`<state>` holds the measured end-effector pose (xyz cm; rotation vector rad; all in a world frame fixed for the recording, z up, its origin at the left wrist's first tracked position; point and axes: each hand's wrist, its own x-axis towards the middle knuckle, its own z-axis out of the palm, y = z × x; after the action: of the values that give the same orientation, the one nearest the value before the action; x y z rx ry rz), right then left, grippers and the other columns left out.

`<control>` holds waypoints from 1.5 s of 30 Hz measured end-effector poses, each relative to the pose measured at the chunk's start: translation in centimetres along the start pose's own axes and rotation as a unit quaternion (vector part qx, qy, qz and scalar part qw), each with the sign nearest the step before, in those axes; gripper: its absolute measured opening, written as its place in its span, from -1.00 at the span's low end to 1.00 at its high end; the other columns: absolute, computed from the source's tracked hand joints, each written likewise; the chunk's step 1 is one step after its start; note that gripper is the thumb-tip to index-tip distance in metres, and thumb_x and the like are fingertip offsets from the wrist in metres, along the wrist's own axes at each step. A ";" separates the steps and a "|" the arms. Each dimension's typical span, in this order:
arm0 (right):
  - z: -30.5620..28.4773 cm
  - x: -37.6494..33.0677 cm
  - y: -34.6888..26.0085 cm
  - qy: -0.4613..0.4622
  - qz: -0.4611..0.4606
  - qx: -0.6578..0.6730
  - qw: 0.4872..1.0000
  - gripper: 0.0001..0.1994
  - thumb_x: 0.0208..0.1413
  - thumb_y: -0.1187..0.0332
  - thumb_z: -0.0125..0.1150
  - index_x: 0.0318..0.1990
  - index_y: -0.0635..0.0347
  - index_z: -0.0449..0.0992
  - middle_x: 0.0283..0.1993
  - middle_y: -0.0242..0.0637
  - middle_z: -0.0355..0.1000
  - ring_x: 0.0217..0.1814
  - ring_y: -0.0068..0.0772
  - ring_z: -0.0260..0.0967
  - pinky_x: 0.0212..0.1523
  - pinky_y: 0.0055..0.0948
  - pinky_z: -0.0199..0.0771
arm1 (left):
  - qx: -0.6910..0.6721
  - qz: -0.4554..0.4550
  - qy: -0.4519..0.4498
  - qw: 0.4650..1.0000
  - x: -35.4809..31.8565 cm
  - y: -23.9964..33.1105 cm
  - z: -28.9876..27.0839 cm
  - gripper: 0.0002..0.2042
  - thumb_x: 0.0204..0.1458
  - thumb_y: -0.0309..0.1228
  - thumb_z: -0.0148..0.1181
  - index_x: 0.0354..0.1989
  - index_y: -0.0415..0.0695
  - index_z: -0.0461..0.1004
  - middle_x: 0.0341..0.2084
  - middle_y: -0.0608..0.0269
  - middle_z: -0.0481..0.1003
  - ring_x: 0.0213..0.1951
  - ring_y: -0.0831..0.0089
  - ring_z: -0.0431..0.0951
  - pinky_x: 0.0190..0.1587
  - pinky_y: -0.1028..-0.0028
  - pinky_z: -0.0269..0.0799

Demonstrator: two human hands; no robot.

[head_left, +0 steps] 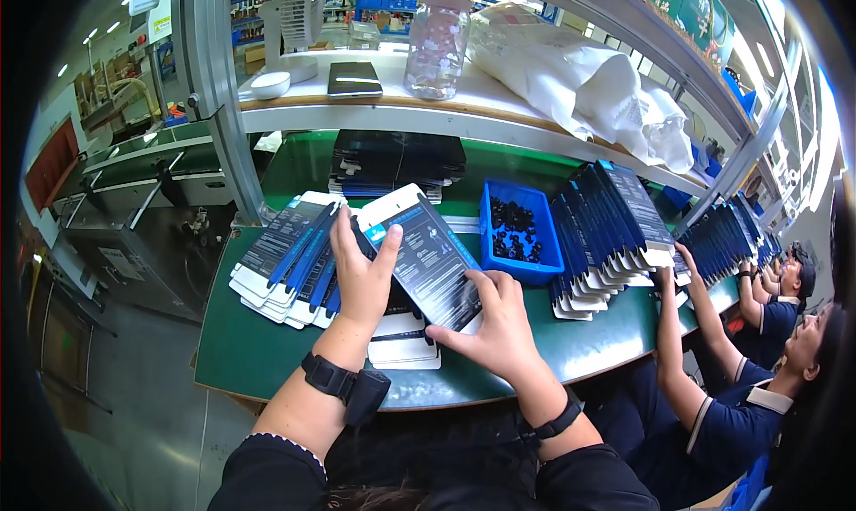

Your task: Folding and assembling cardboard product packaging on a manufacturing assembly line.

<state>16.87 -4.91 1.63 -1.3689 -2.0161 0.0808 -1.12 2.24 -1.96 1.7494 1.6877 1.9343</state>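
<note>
Tilted over the green bench, a dark printed carton (pixel 428 266) with blue accents and a white flap at its top is between my two hands. My left hand (pixel 364 275) grips its left side, thumb at the printed face and index finger stretched up on the other side. The fingers and thumb of my right hand (pixel 499 324) close on its lower right corner. Flattened cartons (pixel 285 252) lie fanned out beside my left hand. White carton flaps (pixel 406 352) show on the bench beneath the held carton.
A blue bin (pixel 535 268) of small black parts stands right of the carton, beside a row of cartons (pixel 606 226). More cartons (pixel 397 159) are stacked under the shelf (pixel 312 117), which carries a jar (pixel 439 47) and white bags (pixel 571 65). Co-workers sit at right, one person's hands (pixel 673 275) at the row.
</note>
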 end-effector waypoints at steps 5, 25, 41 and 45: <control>-3.3 2.8 0.3 -0.125 -0.033 0.014 0.992 -0.37 -0.19 -0.07 0.30 -0.10 0.32 0.44 -0.28 0.03 0.36 -0.18 0.01 0.33 -0.14 -0.22 0.34 | -0.354 -0.217 -0.145 0.898 -0.1 -0.7 0.5 -0.57 -0.02 -0.56 0.13 0.06 -0.33 0.22 -0.21 0.16 0.44 -0.23 0.53 0.45 -0.18 0.57 0.38; 1.7 8.6 12.7 -0.041 0.255 -0.057 0.964 -0.86 -0.19 0.34 0.20 -0.42 0.11 0.59 -0.32 -0.05 0.47 -0.25 -0.05 0.43 -0.19 -0.21 0.41 | -0.341 -0.224 -0.344 0.846 -1.6 -0.3 1.4 -0.56 -0.01 -0.53 0.15 0.09 -0.20 0.24 -0.20 0.22 0.43 -0.20 0.54 0.44 -0.13 0.55 0.36; 1.6 8.1 6.4 0.264 -0.086 0.109 0.955 -0.95 0.05 0.50 0.10 -0.36 0.30 0.42 -0.47 -0.12 0.35 -0.46 -0.13 0.33 -0.45 -0.32 0.31 | -0.366 -0.256 -0.309 0.840 -0.8 0.2 0.9 -0.54 -0.01 -0.56 0.14 0.10 -0.23 0.21 -0.16 0.19 0.41 -0.14 0.53 0.42 -0.09 0.55 0.35; 2.7 7.3 4.5 0.125 -0.130 0.156 0.971 -0.92 0.00 0.50 0.13 -0.33 0.28 0.40 -0.42 -0.10 0.38 -0.39 -0.08 0.38 -0.38 -0.32 0.39 | -0.376 -0.250 -0.290 0.844 -0.8 0.4 0.9 -0.54 -0.01 -0.58 0.13 0.10 -0.23 0.20 -0.13 0.19 0.39 -0.11 0.52 0.40 -0.05 0.55 0.31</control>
<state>17.43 4.01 1.39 -0.8655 -1.8581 0.0972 0.10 2.17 -2.45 1.2188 0.8558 1.3366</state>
